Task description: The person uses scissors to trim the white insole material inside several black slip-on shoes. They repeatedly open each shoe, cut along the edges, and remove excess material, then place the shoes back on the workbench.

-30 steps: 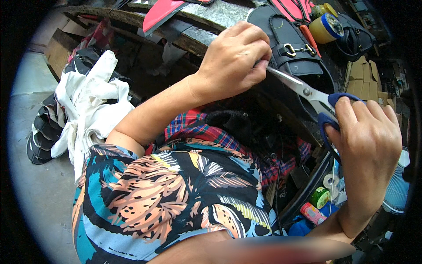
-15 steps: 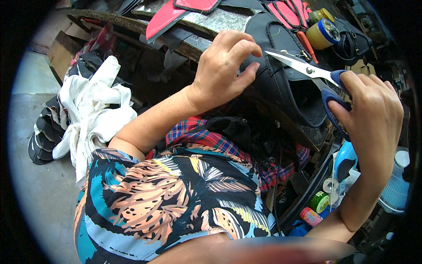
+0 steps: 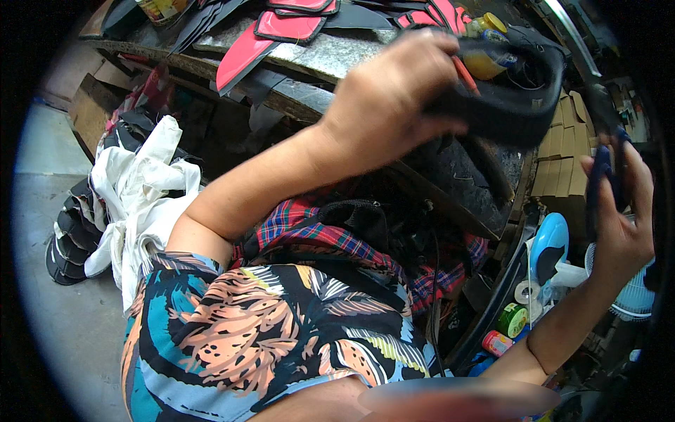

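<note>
The person's left hand (image 3: pixel 394 102) is at the centre of the scene, above the near edge of a workbench (image 3: pixel 309 60), its fingers and thumb closed on the left end of a black footwear piece (image 3: pixel 520 119). Both are blurred, so exactly where each fingertip presses cannot be told. The black footwear piece stands tilted over the right part of the bench, its open loop toward the right.

Well apart on the right, the right hand (image 3: pixel 622 204) has its fingers curled about the dark blue handles of a pair of scissors (image 3: pixel 598 102). The blades point to the far side; blur hides whether they are apart.

Just beyond the black footwear piece are an orange-red handle (image 3: pixel 465 76) and a jar with a yellow lid (image 3: pixel 486 25). Farther left on the bench, black-edged pink pads (image 3: pixel 290 27) lie beside a pointed pink piece (image 3: pixel 242 60). To the right, flattened brown cardboard (image 3: pixel 562 155) lies between the bench and the right hand. Near it, toward the person, are a blue rounded object (image 3: pixel 550 243), a white roll (image 3: pixel 526 292), a green tin (image 3: pixel 512 320) and a pink container (image 3: pixel 496 342). On the left, white cloth (image 3: pixel 148 169) lies heaped over black pieces (image 3: pixel 67 235).
</note>
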Motion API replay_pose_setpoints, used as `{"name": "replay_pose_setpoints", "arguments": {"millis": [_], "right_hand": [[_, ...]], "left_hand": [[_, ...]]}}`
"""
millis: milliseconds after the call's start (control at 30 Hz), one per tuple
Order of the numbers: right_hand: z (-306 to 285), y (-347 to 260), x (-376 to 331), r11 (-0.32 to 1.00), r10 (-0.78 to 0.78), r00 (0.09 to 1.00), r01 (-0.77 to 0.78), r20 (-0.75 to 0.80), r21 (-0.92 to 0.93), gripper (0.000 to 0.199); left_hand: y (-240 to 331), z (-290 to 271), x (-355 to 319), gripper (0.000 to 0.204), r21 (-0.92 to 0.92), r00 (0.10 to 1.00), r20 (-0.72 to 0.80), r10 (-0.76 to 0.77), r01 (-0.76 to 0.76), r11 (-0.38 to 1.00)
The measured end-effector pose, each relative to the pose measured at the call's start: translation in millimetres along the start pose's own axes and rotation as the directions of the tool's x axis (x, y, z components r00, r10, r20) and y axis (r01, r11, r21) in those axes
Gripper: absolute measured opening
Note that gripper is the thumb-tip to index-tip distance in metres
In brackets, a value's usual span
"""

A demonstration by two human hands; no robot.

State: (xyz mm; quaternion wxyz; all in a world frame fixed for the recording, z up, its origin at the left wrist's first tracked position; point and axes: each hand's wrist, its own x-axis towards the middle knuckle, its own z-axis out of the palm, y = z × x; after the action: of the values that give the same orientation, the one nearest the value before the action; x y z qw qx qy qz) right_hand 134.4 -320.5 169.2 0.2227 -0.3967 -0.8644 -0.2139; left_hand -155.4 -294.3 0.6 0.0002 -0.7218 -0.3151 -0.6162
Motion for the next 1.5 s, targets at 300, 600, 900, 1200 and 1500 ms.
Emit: {"name": "replay_pose_setpoints", "arguments": {"millis": [300,600,900,1200,1500], "right_hand": [[18.7,-20.6,-27.4,0.967,0.150,0.981,-0.172,0.121,0.190,0.043],[80.0,-41.8,-39.8,0.966,0.249,0.833,-0.179,0.494,-0.184,0.032],[71.3,-34.9,-37.2,0.968,0.246,0.859,-0.196,0.449,-0.155,0.031],[70.8,-22.3,-47.3,0.951,0.302,0.880,-0.253,0.367,-0.175,0.032],[90.0,-23.3,-34.0,0.956,0.291,0.857,-0.250,0.425,-0.152,0.038]], "left_hand": [[-41.7,-51.9,28.1,0.043,-0.654,0.533,0.427,-0.731,0.740,0.158],[-66.1,-53.0,37.3,0.053,0.308,0.878,0.078,-0.473,0.430,0.849],[-67.5,28.2,39.1,0.044,0.226,0.645,0.765,-0.010,-0.254,0.940],[-57.8,47.0,29.9,0.018,0.305,0.646,0.764,-0.014,-0.341,0.889],[-77.2,47.7,22.4,0.012,0.281,0.843,0.538,-0.022,-0.155,0.947]]}}
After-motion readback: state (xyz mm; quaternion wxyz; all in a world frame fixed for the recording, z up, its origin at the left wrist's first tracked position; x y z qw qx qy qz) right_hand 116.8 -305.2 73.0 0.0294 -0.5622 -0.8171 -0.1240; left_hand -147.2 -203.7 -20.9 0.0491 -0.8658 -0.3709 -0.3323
